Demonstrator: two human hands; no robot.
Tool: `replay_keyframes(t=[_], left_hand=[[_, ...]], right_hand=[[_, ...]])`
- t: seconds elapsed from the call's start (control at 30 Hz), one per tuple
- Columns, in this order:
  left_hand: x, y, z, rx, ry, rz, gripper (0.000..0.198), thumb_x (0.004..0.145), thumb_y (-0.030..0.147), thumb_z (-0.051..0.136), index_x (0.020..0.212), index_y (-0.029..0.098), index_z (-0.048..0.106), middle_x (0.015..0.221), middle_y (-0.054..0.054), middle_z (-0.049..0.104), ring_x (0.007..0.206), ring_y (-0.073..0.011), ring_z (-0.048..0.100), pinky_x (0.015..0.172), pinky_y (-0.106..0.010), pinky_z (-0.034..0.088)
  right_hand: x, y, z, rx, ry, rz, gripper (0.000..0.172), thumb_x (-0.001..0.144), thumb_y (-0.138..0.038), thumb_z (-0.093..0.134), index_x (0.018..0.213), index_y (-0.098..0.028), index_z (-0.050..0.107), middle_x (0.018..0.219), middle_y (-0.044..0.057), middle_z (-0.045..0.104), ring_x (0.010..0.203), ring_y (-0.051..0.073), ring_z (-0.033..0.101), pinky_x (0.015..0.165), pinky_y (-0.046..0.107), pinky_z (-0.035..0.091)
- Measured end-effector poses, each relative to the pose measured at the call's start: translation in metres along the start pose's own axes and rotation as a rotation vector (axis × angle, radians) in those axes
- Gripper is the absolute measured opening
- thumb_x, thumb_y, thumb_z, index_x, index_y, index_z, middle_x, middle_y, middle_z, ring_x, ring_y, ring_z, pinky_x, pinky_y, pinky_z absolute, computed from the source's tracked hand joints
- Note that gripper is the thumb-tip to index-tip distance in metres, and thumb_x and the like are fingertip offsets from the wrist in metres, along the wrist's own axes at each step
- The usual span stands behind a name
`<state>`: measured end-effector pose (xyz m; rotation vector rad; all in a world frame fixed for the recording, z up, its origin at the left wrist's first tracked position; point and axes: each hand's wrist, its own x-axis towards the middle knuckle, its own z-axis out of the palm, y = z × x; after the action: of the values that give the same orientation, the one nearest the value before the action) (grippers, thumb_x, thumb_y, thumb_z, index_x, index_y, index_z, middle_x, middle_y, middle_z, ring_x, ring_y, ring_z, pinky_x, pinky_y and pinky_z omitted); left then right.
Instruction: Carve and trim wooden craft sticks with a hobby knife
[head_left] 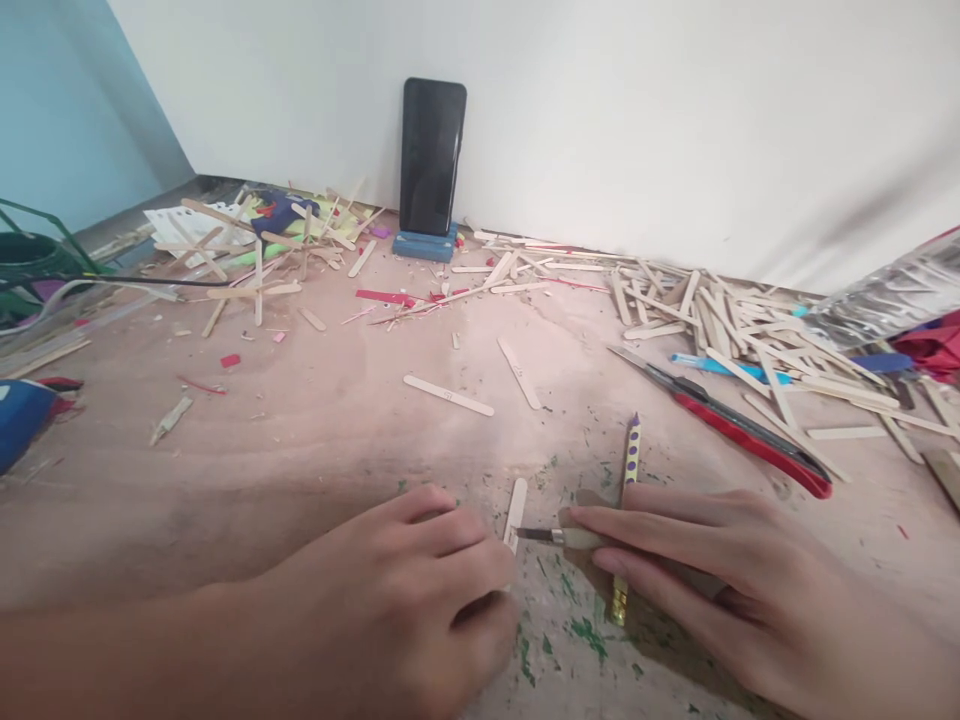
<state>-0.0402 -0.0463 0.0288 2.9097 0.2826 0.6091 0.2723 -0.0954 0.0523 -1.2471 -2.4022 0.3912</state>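
Observation:
Under the fingers of my left hand (439, 590) lies a wooden craft stick (517, 507), pressed to the table, its far end showing. My right hand (720, 570) grips a craft knife (577, 538) with a pale handle. The narrow blade points left and meets the stick's edge, close to my left fingertips. A pencil (632, 460) with purple dots lies beneath my right hand, with both its ends showing. Farther off rest two loose craft sticks (448, 395) bearing small dark marks.
A red and black utility knife (735, 425) lies at right, blade out, beside a heap of craft sticks (712, 320). A phone (433, 157) leans upright in a blue stand (424, 246) by the wall. More sticks and scraps (262, 240) pile up at back left. A blue object (22, 420) sits at the left edge.

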Motion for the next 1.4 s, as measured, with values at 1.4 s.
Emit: replay_keyframes(t=[1.4], left_hand=[[-0.006, 0.002, -0.003, 0.085, -0.063, 0.042, 0.015, 0.112, 0.017, 0.074, 0.107, 0.017, 0.088, 0.119, -0.011, 0.088, 0.111, -0.0245, 0.078, 0.113, -0.039, 0.063]], right_hand=[[-0.004, -0.005, 0.000, 0.061, -0.046, 0.046, 0.030, 0.121, -0.026, 0.060, 0.134, -0.031, 0.086, 0.093, -0.001, 0.090, 0.077, 0.022, 0.088, 0.061, 0.032, 0.066]])
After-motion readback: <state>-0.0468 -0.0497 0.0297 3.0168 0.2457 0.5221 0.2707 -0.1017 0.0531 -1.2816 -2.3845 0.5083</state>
